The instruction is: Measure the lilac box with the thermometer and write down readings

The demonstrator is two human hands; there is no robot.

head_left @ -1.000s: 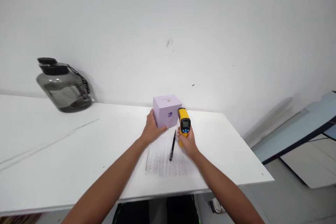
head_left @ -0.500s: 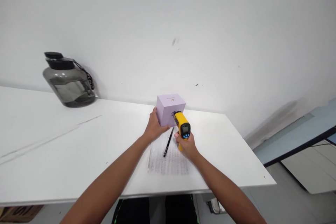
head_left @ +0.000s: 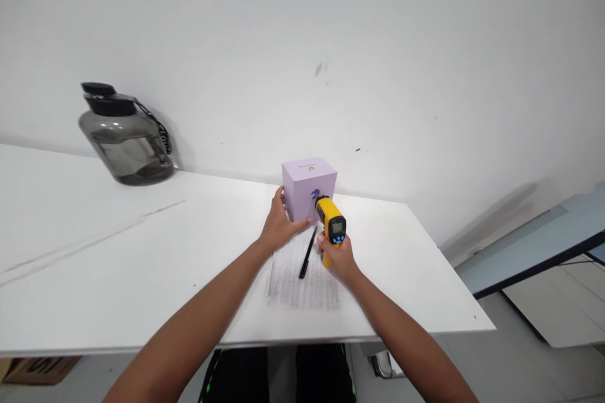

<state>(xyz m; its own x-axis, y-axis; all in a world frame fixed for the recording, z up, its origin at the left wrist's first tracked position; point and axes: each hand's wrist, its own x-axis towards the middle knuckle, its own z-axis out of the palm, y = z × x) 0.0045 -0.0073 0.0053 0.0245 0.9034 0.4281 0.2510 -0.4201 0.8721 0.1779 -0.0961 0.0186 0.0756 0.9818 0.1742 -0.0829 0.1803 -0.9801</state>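
A lilac box (head_left: 302, 192) with a small dark blue mark on its front stands near the wall. My left hand (head_left: 280, 223) grips its left side and lower front, thumb stretched along the bottom of the front face. In my right hand (head_left: 341, 257) is a yellow and black infrared thermometer (head_left: 331, 219), its nose pointed at the front of the box and its small screen and blue buttons facing me. Whether the nose touches the box I cannot tell. Between my hands a black pen (head_left: 308, 253) lies on a sheet of paper (head_left: 293, 289) covered in writing.
A large grey see-through water jug (head_left: 127, 148) with a black lid stands at the back left of the white table (head_left: 113, 252). The wall (head_left: 302, 63) rises directly behind. Beyond the table's right edge is a pale blue panel (head_left: 534, 245). A cardboard box (head_left: 40, 370) sits below at left.
The thermometer's nose has shifted slightly right and down across the box front, so more of the blue mark shows. The view has tilted a little. Both hands keep their holds.
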